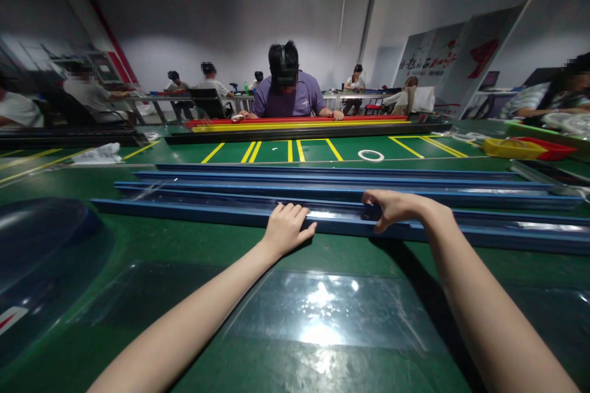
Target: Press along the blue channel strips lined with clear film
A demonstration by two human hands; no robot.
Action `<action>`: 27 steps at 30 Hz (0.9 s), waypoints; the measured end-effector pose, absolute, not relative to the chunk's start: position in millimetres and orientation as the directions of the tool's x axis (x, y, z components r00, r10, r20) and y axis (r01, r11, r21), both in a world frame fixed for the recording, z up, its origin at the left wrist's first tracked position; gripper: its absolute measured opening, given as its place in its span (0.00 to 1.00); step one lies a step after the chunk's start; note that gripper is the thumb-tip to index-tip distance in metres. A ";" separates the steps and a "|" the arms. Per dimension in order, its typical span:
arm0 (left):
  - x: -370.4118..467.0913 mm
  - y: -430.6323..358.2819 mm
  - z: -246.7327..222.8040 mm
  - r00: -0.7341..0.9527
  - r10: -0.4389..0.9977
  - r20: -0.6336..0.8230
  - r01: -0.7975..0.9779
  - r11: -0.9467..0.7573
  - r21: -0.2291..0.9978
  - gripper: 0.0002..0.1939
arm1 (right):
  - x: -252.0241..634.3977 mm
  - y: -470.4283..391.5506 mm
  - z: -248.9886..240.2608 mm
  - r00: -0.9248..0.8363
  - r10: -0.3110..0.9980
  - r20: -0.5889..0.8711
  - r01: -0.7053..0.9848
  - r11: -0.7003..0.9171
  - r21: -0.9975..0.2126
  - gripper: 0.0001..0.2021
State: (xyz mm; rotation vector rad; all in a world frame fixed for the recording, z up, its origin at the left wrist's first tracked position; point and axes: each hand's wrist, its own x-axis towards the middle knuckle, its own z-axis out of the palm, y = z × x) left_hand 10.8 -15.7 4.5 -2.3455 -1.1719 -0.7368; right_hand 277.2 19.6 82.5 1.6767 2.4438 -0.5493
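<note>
A long blue channel [221, 210] lies across the green table in front of me, its trough lined with something clear and shiny. My left hand [288, 227] rests palm down on its near edge, fingers laid over the rim and thumb stretched out to the right. Farther right, my right hand [396, 206] arches over the same channel, thumb and fingers apart in a C shape. Its thumb is by the near wall and its fingertips are over the trough; I cannot tell whether they touch. Two similar blue channels [322, 173] lie just behind.
Clear plastic sheet [341, 307] covers the table close to me. A dark blue rounded object [41, 252] is at left. Across stand a person in purple [290, 95], yellow strips [295, 126], a white ring [370, 155] and a yellow tray [514, 148].
</note>
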 end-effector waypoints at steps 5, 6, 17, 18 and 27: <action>10.7 -14.4 3.7 0.506 0.599 0.621 0.820 -0.557 -0.131 0.16 | 280.5 23.5 81.7 -0.364 0.889 -0.276 0.907 0.272 -0.320 0.28; 10.6 -14.2 3.6 0.506 0.600 0.620 0.821 -0.556 -0.131 0.16 | 280.5 24.9 80.4 -0.365 0.893 -0.262 0.902 0.270 -0.336 0.27; 9.8 -14.9 5.0 0.516 0.611 0.600 0.818 -0.560 -0.133 0.17 | 244.5 30.8 62.0 -0.456 0.890 -0.019 0.880 0.448 -0.154 0.09; 9.7 -14.9 5.0 0.517 0.611 0.599 0.817 -0.561 -0.133 0.17 | 242.7 30.8 60.4 -0.454 0.891 0.000 0.885 0.451 -0.115 0.09; 9.5 -13.9 5.2 0.518 0.602 0.607 0.822 -0.548 -0.157 0.19 | 237.5 30.0 55.0 -0.431 0.902 0.039 0.902 0.429 0.042 0.08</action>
